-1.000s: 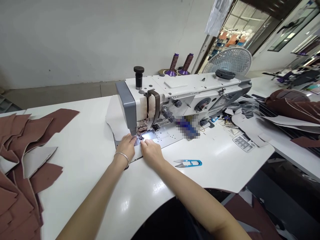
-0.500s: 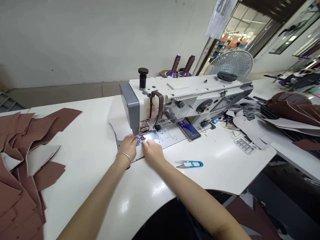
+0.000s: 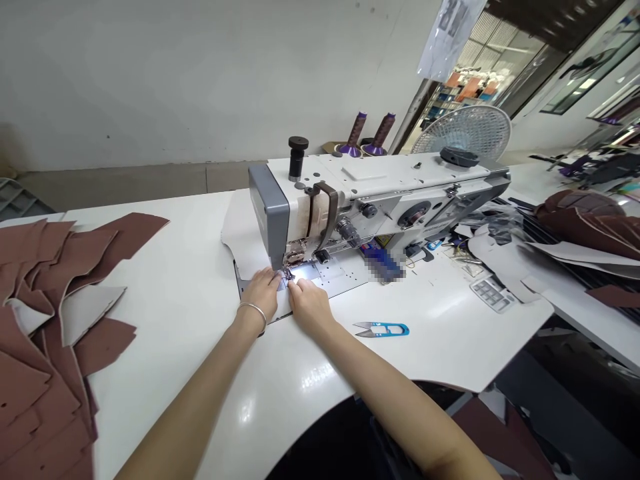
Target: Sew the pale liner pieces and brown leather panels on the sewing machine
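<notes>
A white industrial sewing machine (image 3: 380,180) stands on the white table (image 3: 175,313). A pale cut piece (image 3: 236,240) lies under its presser foot (image 3: 289,272) and runs back to the left of the machine head. My left hand (image 3: 260,295), with a silver bangle on the wrist, presses the piece with bent fingers just left of the foot. Just right of the foot, my right hand (image 3: 307,303) has its fingertips pinched on the piece's edge. The machine's lamp lights the needle plate.
Brown and pale cut pieces (image 3: 45,313) are heaped at the table's left. Blue thread snips (image 3: 383,328) lie right of my right forearm. Two purple thread cones (image 3: 370,133), a fan (image 3: 465,130), a phone, small tools and more brown pieces (image 3: 585,220) are to the right.
Both hands stay at the presser foot on the pale piece. Only the view has drifted slightly, so everything sits a little further right in the picture.
</notes>
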Tool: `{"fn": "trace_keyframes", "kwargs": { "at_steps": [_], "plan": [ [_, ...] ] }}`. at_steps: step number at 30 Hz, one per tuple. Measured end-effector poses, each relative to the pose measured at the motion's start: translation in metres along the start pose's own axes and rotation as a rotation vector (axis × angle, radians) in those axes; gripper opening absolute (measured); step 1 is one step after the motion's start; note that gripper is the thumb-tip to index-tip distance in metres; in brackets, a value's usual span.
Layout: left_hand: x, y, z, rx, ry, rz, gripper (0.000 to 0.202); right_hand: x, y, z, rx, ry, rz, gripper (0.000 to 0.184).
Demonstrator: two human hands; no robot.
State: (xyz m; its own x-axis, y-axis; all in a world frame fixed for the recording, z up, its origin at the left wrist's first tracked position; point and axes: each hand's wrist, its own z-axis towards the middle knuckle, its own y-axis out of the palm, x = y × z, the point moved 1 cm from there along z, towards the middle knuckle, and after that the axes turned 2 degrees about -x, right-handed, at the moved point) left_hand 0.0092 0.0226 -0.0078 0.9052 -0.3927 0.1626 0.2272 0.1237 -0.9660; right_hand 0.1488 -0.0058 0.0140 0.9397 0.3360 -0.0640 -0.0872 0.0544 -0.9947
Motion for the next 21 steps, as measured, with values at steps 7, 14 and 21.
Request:
{"fn": "trace_keyframes", "kwargs": {
  "at_steps": [7, 14, 21],
  "plan": [
    [0.003, -0.003, -0.001, -0.02, 0.008, 0.037, 0.047, 0.0, 0.0, 0.0, -0.005, 0.014, -0.004, 0.024],
    [0.007, -0.015, -0.005, 0.031, -0.12, 0.069, 0.042, 0.001, 0.0, 0.001, -0.032, 0.009, 0.04, 0.024],
    [0.005, -0.024, -0.011, 0.092, -0.364, 0.141, 0.041, 0.002, -0.002, 0.001, -0.037, 0.012, 0.083, 0.025]
  ]
}}
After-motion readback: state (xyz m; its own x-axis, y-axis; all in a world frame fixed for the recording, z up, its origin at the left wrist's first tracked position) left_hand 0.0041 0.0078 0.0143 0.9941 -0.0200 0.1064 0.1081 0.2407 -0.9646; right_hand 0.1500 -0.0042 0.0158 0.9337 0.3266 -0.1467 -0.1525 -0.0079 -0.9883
